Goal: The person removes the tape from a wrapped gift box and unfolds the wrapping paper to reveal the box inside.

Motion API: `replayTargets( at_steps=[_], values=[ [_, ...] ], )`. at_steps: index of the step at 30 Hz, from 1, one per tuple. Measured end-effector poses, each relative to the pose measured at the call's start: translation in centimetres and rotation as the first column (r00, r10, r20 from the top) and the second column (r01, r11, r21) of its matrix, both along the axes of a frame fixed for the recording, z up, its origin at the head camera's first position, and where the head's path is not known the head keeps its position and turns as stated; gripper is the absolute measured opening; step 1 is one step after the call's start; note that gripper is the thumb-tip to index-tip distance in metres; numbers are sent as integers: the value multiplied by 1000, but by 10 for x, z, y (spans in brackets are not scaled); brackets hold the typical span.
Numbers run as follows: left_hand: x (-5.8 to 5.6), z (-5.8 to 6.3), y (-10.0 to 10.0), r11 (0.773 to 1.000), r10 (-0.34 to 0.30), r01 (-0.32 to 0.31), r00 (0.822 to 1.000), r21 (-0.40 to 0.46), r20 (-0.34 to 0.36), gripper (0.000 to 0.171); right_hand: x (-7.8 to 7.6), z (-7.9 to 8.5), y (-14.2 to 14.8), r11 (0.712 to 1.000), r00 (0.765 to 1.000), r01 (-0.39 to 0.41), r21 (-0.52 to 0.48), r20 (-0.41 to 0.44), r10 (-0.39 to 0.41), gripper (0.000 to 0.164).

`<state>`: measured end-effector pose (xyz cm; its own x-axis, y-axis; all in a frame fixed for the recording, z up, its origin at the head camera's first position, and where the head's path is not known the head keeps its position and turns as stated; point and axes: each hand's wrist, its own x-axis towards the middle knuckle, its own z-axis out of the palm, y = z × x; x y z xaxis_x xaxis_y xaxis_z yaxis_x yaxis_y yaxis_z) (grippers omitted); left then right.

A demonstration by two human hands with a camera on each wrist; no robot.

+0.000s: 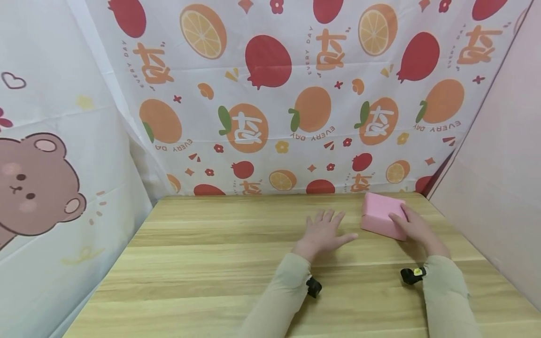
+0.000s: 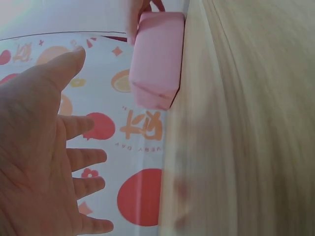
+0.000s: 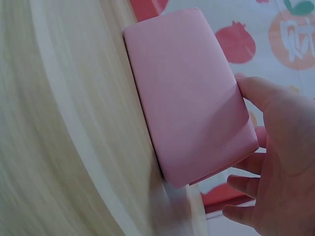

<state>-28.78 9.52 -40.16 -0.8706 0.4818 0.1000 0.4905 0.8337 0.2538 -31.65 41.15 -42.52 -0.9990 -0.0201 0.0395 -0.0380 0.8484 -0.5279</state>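
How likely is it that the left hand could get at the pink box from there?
Probably yes: the left hand looks empty, and nothing shows in the gap between it and the pink box. The right hand touches the box's right end, leaving the left end free.

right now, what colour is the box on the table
Pink, no pattern visible; the box shows best in the right wrist view.

Light wood-look table (image 1: 190,263), pink box (image 1: 382,217) on top
We've got pale yellowish-brown grain with darker streaks running side to side, and our box is sitting toward the far right corner, near the back edge.
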Motion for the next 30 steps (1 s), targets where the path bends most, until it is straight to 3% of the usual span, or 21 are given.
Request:
replayTargets(
  at_steps=[10, 15, 30],
  values=[
    [-12, -6, 11, 1000, 27, -26, 999, 15, -18, 78, -9, 4, -37, 997, 998, -56, 47, -39, 58, 89],
    [-16, -8, 12, 999, 11, -10, 1000, 33, -6, 77, -10, 5, -51, 995, 996, -74, 71, -50, 78, 88],
    [-23, -16, -6, 994, 29, -35, 998, 100, 55, 77, -5, 11, -94, 979, 989, -125, 163, -57, 136, 86]
  ],
)
